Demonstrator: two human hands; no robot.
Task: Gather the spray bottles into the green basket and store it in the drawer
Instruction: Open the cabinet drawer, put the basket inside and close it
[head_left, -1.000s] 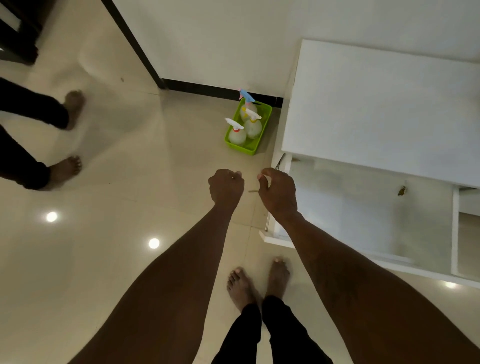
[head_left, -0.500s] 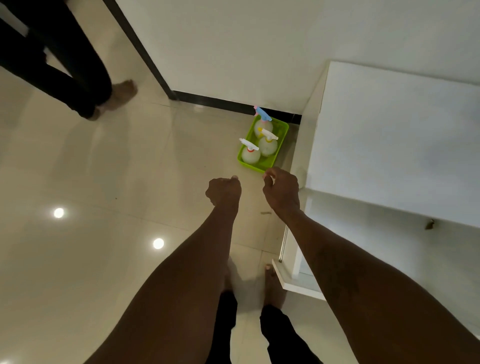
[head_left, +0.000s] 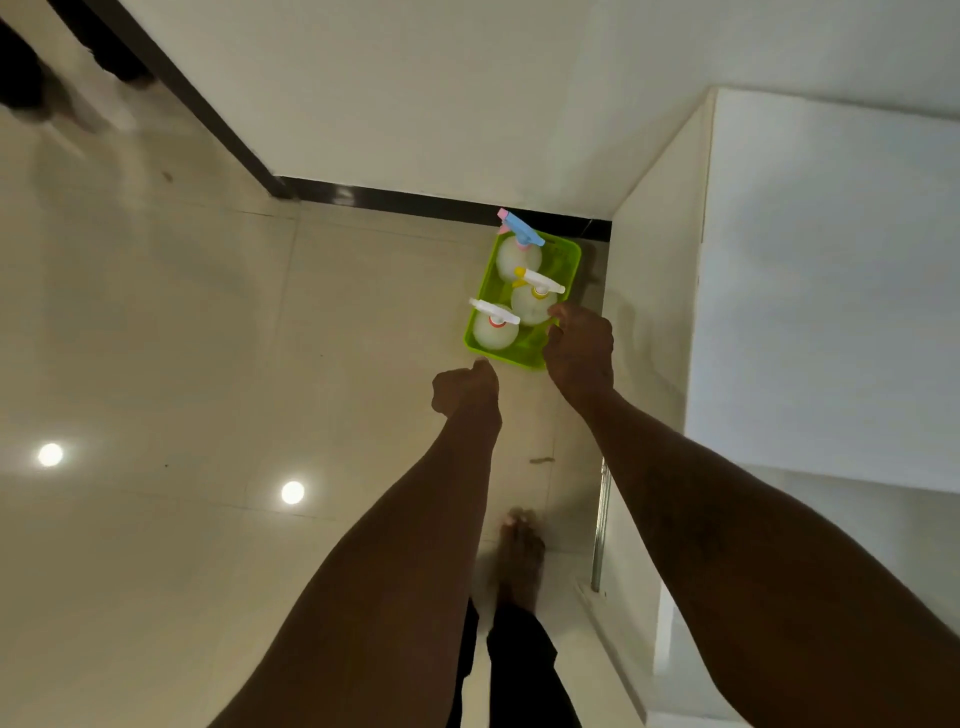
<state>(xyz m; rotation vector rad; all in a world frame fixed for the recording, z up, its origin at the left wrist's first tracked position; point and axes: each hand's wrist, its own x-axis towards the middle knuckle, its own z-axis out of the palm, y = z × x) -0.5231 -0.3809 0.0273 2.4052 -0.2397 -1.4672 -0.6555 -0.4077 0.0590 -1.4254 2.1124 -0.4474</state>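
A green basket (head_left: 567, 258) sits on the floor in the corner beside the white cabinet. Three white spray bottles stand in it: a blue-headed one (head_left: 518, 255) at the back, a yellow-collared one (head_left: 531, 306) in the middle, a red-collared one (head_left: 491, 332) at the front. My right hand (head_left: 579, 351) covers the basket's near right corner with fingers curled at the rim; whether it grips is unclear. My left hand (head_left: 465, 389) is a closed fist just short of the near left corner, holding nothing.
The white cabinet (head_left: 831, 286) rises at the right, with its open drawer (head_left: 623, 623) jutting out low beside my bare foot (head_left: 519, 556). A black skirting (head_left: 415, 200) runs along the wall. Another person's dark legs (head_left: 21, 78) blur at top left.
I have stepped toward the corner. Both hands have moved forward to the basket, the right one now over its near right corner. The other person has moved off to the far left.
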